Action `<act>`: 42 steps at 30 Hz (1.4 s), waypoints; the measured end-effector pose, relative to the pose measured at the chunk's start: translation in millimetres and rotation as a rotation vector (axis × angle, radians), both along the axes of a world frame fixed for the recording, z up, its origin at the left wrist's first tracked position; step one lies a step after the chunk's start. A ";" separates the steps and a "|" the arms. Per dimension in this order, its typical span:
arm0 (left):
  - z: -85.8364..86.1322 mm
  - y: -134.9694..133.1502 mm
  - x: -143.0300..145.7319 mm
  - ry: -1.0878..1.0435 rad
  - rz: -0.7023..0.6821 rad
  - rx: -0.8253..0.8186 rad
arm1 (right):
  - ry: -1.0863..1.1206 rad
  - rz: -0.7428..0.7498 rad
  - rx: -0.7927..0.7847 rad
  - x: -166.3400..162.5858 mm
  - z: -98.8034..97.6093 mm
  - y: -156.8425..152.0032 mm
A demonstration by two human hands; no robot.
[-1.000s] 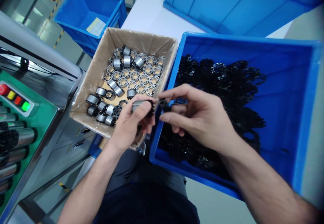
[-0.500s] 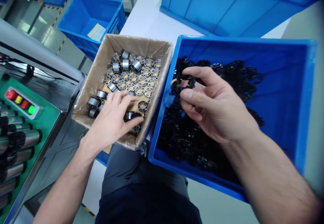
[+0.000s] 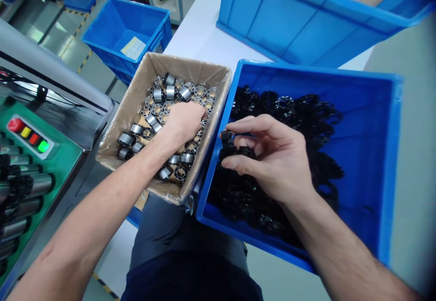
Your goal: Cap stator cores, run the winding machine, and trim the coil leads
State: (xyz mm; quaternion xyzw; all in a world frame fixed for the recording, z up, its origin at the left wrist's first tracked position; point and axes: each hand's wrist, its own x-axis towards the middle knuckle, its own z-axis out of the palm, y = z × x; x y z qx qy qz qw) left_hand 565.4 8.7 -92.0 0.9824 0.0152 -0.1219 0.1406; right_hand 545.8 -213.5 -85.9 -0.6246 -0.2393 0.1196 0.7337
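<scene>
My left hand point(image 3: 186, 118) reaches into the cardboard box point(image 3: 112, 149), fingers curled down among metal ring cores point(image 3: 157, 109). Whatever its fingertips grip is hidden beneath the hand. Some cores around it stand upright in rows; others, such as one metal core point(image 3: 126, 138) with black ends, lie on their sides. Over the near-left part of the blue bin point(image 3: 391, 155), my right hand point(image 3: 272, 155) pinches a black plastic ring point(image 3: 229, 150) between thumb and fingers; a second black piece seems tucked against it. A heap of black plastic parts point(image 3: 245, 201) lies in the bin below.
Another blue crate point(image 3: 289, 24) stands behind the bin on the white table point(image 3: 200, 24). A smaller blue crate point(image 3: 117, 24) with a paper sheet is beyond the box. At left, a green machine bed point(image 3: 64, 165) carries a button panel point(image 3: 32, 135) and several metal cylinders.
My left hand has moved away from me, deeper into the box, and its fingers have curled in. My right hand has shifted slightly left and nearer, turning the black ring.
</scene>
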 end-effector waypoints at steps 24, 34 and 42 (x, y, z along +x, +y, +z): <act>-3.5 -42.4 -133.8 -0.202 0.609 -1.648 | -0.032 0.103 -0.093 -11.8 -11.9 9.7; -6.0 -40.2 -142.2 -0.177 0.512 -1.516 | -0.108 0.112 -0.067 -12.3 -9.4 10.2; -7.4 -42.3 -138.2 -0.241 0.477 -1.452 | -0.276 0.112 -0.061 -16.2 -9.6 11.3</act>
